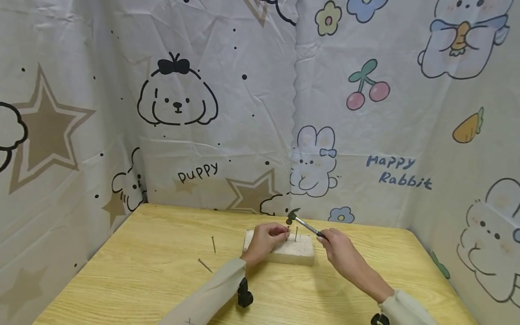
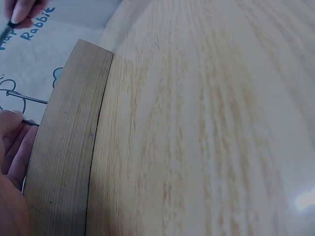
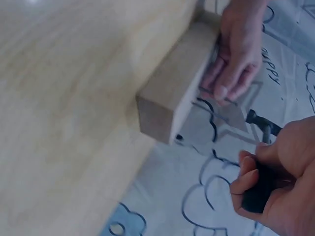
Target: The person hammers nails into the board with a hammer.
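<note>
A pale wooden block (image 1: 290, 256) lies on the table, with one nail (image 1: 296, 234) standing upright in its top. To the left of that nail, my left hand (image 1: 264, 241) pinches another nail (image 1: 288, 231) between thumb and fingers, its point down at the block. Gripped by its dark handle in my right hand (image 1: 341, 250) is a small claw hammer (image 1: 307, 225). The hammer's head (image 3: 261, 119) hovers just over the pinched nail, as the head view shows. In the left wrist view the standing nail (image 2: 30, 98) juts from the block beside my fingertips.
Two loose nails lie on the wood-grain table (image 1: 142, 280) left of the block, one farther back (image 1: 213, 244) and one nearer (image 1: 205, 265). Printed cloth (image 1: 243, 113) hangs as walls behind the table and at both sides.
</note>
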Demonstrator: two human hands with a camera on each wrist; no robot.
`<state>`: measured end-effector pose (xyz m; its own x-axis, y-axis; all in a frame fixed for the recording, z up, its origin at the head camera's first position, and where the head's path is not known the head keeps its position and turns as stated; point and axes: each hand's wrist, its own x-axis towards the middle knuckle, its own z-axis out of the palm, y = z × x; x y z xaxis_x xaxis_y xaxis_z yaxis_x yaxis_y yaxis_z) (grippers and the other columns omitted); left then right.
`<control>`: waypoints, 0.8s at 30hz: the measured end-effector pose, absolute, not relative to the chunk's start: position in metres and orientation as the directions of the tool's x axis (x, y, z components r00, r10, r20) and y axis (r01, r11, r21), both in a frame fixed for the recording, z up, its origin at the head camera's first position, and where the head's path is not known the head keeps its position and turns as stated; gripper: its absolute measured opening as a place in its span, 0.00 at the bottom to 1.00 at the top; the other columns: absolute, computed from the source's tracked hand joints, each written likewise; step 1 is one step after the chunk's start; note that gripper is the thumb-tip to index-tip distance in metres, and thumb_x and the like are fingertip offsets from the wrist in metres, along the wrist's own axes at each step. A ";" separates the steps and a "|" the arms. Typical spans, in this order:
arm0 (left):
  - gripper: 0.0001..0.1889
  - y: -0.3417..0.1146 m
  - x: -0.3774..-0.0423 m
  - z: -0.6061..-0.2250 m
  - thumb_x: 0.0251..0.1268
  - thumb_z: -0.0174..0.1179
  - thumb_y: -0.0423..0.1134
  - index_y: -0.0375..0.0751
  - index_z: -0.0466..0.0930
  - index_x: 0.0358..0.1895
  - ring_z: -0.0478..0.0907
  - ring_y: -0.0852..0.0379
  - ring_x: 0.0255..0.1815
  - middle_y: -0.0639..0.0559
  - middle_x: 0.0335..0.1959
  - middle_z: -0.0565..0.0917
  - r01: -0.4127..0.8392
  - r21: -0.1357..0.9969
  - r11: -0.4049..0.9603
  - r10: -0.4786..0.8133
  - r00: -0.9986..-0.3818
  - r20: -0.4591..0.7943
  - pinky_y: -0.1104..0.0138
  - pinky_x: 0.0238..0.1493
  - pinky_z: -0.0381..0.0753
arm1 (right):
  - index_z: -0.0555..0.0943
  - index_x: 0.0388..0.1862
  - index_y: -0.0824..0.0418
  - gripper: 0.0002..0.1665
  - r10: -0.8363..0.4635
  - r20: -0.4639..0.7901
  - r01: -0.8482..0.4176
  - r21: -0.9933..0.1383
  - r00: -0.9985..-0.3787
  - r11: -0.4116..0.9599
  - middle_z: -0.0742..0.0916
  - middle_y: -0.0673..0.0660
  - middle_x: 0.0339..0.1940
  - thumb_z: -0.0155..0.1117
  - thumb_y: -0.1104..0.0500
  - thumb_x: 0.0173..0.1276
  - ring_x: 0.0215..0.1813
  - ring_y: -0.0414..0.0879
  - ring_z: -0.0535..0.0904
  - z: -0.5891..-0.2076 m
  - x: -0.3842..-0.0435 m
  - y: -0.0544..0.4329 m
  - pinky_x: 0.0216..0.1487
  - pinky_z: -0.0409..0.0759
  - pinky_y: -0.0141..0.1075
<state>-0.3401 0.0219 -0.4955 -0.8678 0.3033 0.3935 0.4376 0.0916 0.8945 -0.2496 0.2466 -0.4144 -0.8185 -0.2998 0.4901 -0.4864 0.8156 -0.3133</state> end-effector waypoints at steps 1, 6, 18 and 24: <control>0.05 0.022 -0.340 -0.495 0.69 0.69 0.28 0.30 0.89 0.44 0.89 0.46 0.42 0.40 0.42 0.92 0.437 0.895 0.094 0.306 -0.868 0.392 0.77 0.41 0.81 | 0.82 0.36 0.65 0.07 -0.283 0.484 -0.472 -0.328 -0.828 0.818 0.78 0.51 0.27 0.63 0.70 0.76 0.28 0.38 0.67 -0.412 -0.249 0.247 0.26 0.68 0.31; 0.06 0.019 -0.341 -0.494 0.70 0.69 0.31 0.33 0.90 0.45 0.87 0.62 0.40 0.46 0.43 0.92 0.434 0.894 0.109 0.318 -0.868 0.383 0.75 0.43 0.84 | 0.78 0.32 0.61 0.11 -0.214 0.539 -0.473 -0.403 -0.815 0.784 0.76 0.50 0.26 0.60 0.68 0.79 0.26 0.38 0.65 -0.399 -0.248 0.251 0.26 0.67 0.32; 0.11 0.012 -0.333 -0.477 0.71 0.67 0.29 0.29 0.86 0.52 0.88 0.49 0.47 0.36 0.48 0.90 0.450 0.883 0.136 0.359 -0.853 0.379 0.72 0.49 0.85 | 0.83 0.43 0.67 0.09 -0.096 0.245 -0.236 -0.643 -0.965 0.729 0.82 0.56 0.30 0.56 0.64 0.83 0.24 0.42 0.68 -0.407 -0.244 0.255 0.24 0.69 0.33; 0.11 -0.015 -0.325 -0.464 0.73 0.65 0.30 0.32 0.85 0.55 0.88 0.45 0.50 0.36 0.49 0.89 0.491 0.856 0.164 0.378 -0.833 0.405 0.70 0.51 0.85 | 0.83 0.43 0.67 0.08 -0.112 0.220 -0.231 -0.644 -0.969 0.729 0.81 0.54 0.30 0.58 0.65 0.82 0.26 0.43 0.69 -0.409 -0.238 0.254 0.25 0.70 0.33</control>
<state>-0.3248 -0.0150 -0.4635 -0.8326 0.3783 0.4046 0.4905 0.1643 0.8558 -0.2378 0.2537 -0.4086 -0.9690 -0.1120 0.2202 -0.2307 0.7294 -0.6440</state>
